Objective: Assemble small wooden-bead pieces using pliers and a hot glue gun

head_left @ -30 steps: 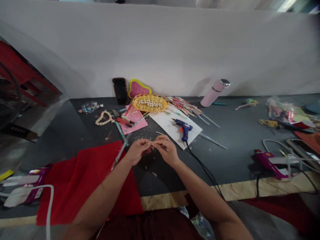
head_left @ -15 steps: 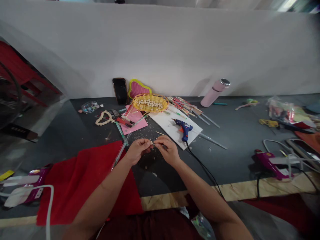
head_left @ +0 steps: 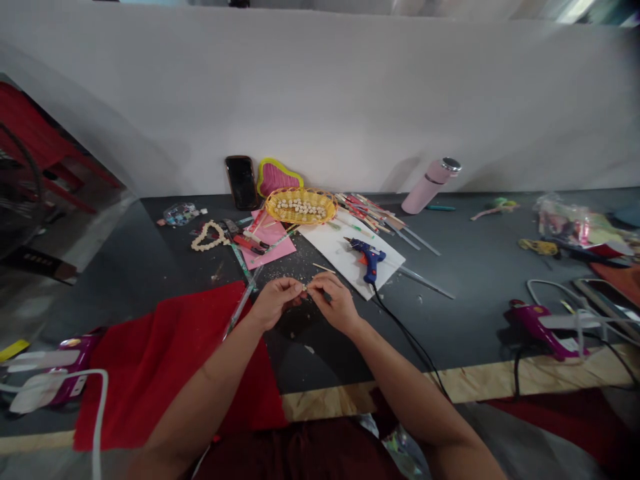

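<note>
My left hand (head_left: 274,303) pinches a small pale bead-like piece (head_left: 304,287) between thumb and forefinger above the dark table. Facing it, my right hand (head_left: 336,303) has its fingertips closed on the other side of that same piece. The piece is too small to make out its exact shape. Beyond my hands stands a yellow woven basket (head_left: 273,212) holding several similar pale pieces. Pale crumbs and a short wooden stick (head_left: 324,268) lie close to my fingers.
A blue glue gun (head_left: 370,259) rests on a white sheet (head_left: 327,243), its cord running to the front edge. Left of it are red-handled pliers (head_left: 250,244), pink paper (head_left: 277,241), and a heart-shaped bead loop (head_left: 209,237). Red cloth (head_left: 175,360) covers the left front; a pink flask (head_left: 431,185) stands behind.
The fingers of my right hand have shifted slightly at the small piece, uncovering more of the wooden stick behind them. My left hand stays nearly still.
</note>
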`<state>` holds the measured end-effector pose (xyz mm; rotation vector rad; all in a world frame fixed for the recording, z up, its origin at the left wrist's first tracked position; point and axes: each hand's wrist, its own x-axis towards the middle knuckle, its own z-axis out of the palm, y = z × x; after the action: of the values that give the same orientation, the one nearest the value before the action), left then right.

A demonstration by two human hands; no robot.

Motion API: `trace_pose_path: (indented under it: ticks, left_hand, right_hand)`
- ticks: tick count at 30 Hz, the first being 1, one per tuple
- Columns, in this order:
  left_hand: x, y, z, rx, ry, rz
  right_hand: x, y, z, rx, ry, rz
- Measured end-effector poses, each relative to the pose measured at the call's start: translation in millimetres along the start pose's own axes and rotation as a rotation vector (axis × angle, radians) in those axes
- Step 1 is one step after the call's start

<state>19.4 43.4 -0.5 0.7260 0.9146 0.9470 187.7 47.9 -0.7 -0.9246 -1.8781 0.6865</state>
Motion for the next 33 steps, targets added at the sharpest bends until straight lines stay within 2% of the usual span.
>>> trace_pose_path:
  ticks: [10, 17, 22, 33]
  left_hand:
    - [-0.8, 0.7, -0.1, 0.093, 0.007, 0.033]
    - [-0.8, 2.1, 0.8, 0.054, 0.012, 0.024]
    - [-2.3, 5.0, 1.2, 0.055, -0.028, -0.018]
    - [-3.1, 4.7, -0.2, 0.055, -0.075, -0.029]
  right_hand:
    - [0.4, 0.2, -2.5, -0.001, -0.059, -0.026]
    - [-0.8, 0.8, -3.5, 0.044, -0.018, 0.008]
    - [-1.2, 2.8, -3.5, 0.080, -0.081, 0.013]
    - [-0.4, 3.1, -3.6, 0.161, -0.064, 0.013]
